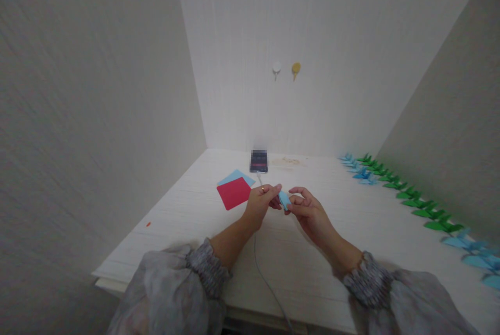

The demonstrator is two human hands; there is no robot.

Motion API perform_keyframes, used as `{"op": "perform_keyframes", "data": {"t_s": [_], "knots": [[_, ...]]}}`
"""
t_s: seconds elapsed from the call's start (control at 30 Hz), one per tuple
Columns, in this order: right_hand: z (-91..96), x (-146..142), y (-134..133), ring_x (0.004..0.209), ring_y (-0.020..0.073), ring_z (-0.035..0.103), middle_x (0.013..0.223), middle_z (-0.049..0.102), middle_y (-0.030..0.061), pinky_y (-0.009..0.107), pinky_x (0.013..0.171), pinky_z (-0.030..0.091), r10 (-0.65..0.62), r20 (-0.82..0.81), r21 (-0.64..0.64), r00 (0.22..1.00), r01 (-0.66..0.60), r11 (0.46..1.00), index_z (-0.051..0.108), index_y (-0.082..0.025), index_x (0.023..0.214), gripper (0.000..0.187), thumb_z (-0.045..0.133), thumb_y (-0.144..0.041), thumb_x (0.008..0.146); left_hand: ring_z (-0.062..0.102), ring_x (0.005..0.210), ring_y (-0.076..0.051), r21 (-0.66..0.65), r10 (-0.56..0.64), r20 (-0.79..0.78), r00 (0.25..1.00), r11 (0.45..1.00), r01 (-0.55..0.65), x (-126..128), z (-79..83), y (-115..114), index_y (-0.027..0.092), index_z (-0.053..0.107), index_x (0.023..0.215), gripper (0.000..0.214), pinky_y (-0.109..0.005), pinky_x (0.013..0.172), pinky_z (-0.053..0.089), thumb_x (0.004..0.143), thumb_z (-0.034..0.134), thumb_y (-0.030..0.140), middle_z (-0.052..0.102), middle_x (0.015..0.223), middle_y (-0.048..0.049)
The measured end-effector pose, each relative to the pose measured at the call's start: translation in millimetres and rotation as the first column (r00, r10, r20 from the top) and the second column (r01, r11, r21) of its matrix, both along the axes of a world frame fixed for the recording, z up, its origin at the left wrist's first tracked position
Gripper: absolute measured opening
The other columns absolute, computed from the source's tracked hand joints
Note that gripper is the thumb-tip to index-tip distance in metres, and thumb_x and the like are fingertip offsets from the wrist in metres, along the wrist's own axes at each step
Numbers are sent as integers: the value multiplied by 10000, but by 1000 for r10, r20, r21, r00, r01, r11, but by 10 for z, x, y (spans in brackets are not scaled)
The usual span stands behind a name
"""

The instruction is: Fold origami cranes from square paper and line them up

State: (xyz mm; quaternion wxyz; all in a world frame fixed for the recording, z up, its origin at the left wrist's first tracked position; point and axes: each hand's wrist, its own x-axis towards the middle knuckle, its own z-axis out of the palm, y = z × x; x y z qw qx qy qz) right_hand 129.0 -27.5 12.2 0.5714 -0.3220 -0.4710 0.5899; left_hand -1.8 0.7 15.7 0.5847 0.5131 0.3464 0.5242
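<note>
A small folded piece of light blue paper [285, 199] is held between both hands above the white table. My left hand [262, 202], with a ring on one finger, pinches its upper left edge. My right hand [310, 212] grips its lower right end between thumb and fingers, with the index finger raised off it. Just left of my left hand lies a red paper sheet [234, 193], partly covering a light blue sheet [237, 176]. The exact fold of the held paper is too small to make out.
A phone [258, 161] stands near the back wall, its grey cable [269, 285] running under my hands to the front edge. Green folded paper cranes [410, 194] and blue ones [478, 261] line the right side. An orange scrap [148, 224] lies at left; two hooks [296, 69] hang on the wall.
</note>
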Motion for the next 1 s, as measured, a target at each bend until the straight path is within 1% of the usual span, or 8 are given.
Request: {"op": "perform_keyframes", "data": {"t_s": [0.07, 0.17, 0.3, 0.47, 0.6, 0.73, 0.87, 1.0], "knots": [[10, 9, -3, 545, 120, 527, 588, 578, -39, 261, 583, 381, 6, -21, 10, 1000, -6, 1000, 495, -217, 810, 280, 650, -176, 579, 472, 431, -73, 10, -52, 35, 998, 999, 51, 4, 11, -10, 117, 555, 613, 303, -212, 474, 377, 653, 557, 418, 540, 501, -4], [14, 25, 1, 567, 124, 529, 608, 583, -24, 273, 600, 391, 2, -39, 18, 999, -1, 1000, 520, -203, 754, 214, 658, -211, 591, 502, 493, -86, 34, -161, 35, 986, 987, 160, 15, 34, -43, 119, 594, 801, 300, -214, 508, 383, 584, 646, 318, 572, 574, -9], [7, 45, 7, 569, 132, 531, 599, 584, -18, 291, 610, 402, -4, -44, -12, 999, 4, 1000, 548, -201, 693, 175, 674, -246, 580, 515, 547, -98, 53, -232, 9, 973, 972, 231, 27, 49, -72, 124, 610, 817, 289, -223, 552, 383, 576, 654, 277, 581, 601, -16], [-23, 63, 37, 563, 123, 522, 600, 587, -22, 271, 581, 396, -47, -16, -36, 999, 46, 998, 580, -212, 671, 126, 664, -264, 594, 522, 551, -106, 72, -219, 22, 976, 974, 217, 19, 13, -45, 135, 606, 827, 303, -240, 581, 393, 560, 666, 264, 583, 587, -4], [-53, 64, 64, 574, 119, 508, 630, 593, -10, 263, 581, 388, -111, 65, 24, 992, 109, 994, 606, -194, 667, 101, 659, -254, 604, 479, 513, -78, 93, -143, -7, 990, 985, 143, 8, -35, -10, 130, 608, 806, 316, -216, 543, 373, 526, 689, 253, 565, 578, 5], [-47, 61, 45, 579, 126, 511, 627, 595, -3, 272, 593, 387, -182, 149, 104, 972, 167, 980, 609, -187, 699, 103, 640, -258, 632, 478, 511, -76, 79, -143, -19, 990, 986, 144, 11, -44, -2, 127, 609, 801, 312, -214, 538, 373, 526, 692, 249, 575, 582, -2], [-9, 71, 19, 565, 123, 503, 599, 588, -12, 269, 588, 384, -255, 228, 146, 940, 226, 963, 619, -196, 701, 96, 646, -250, 627, 478, 500, -72, 72, -115, -8, 993, 991, 115, 8, -13, -16, 128, 610, 765, 282, -210, 534, 375, 521, 698, 237, 573, 553, 5], [-2, 86, 25, 559, 125, 506, 597, 588, -12, 270, 578, 389, -258, 236, 153, 937, 227, 962, 623, -197, 668, 74, 652, -240, 615, 496, 512, -75, 62, -140, 21, 990, 988, 138, 4, 1, -24, 125, 596, 742, 271, -211, 535, 383, 513, 704, 222, 584, 572, 1]]}}
